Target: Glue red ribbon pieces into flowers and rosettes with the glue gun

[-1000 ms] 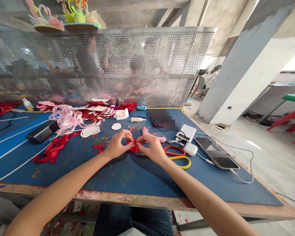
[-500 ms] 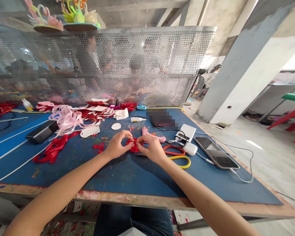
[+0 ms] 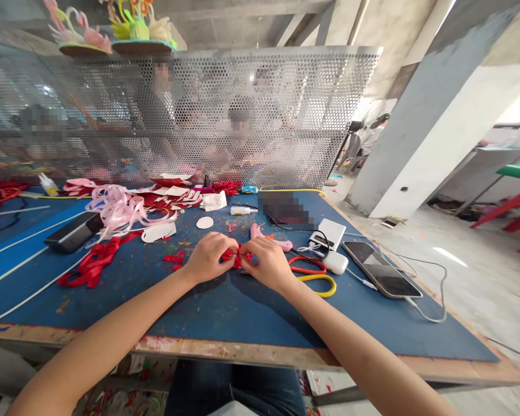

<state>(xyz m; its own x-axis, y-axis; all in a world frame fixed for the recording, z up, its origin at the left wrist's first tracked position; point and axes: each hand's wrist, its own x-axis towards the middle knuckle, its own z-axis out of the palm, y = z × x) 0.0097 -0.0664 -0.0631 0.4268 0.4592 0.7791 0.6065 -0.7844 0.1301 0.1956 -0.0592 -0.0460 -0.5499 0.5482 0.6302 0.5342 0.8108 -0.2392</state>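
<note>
Both hands meet over the blue tabletop around a small bunched red piece (image 3: pixel 244 262), perhaps of ribbon or beads; its exact kind is hard to make out. On its left side my left hand (image 3: pixel 208 257) pinches it between thumb and fingers. From the right, my right hand (image 3: pixel 268 263) grips it too, with the fingertips of both hands close together. Red scraps (image 3: pixel 173 259) lie left of my left hand. Just beyond my right hand rests a pink glue gun (image 3: pixel 274 238). Scissors with an orange and a yellow handle (image 3: pixel 323 284) are partly hidden under that hand.
To the right lie a phone (image 3: pixel 382 268) with a cable, a white earbud case (image 3: pixel 335 262) and a white power bank (image 3: pixel 330 231). Red ribbon (image 3: pixel 96 263), pink ribbon (image 3: pixel 117 208) and a black box (image 3: pixel 73 232) are at left. A perforated metal screen (image 3: pixel 199 124) stands behind.
My fingers have shifted around the red piece: the left fingers curl in more and the right hand has moved slightly, coming closer over it. Everything else on the table stays put.
</note>
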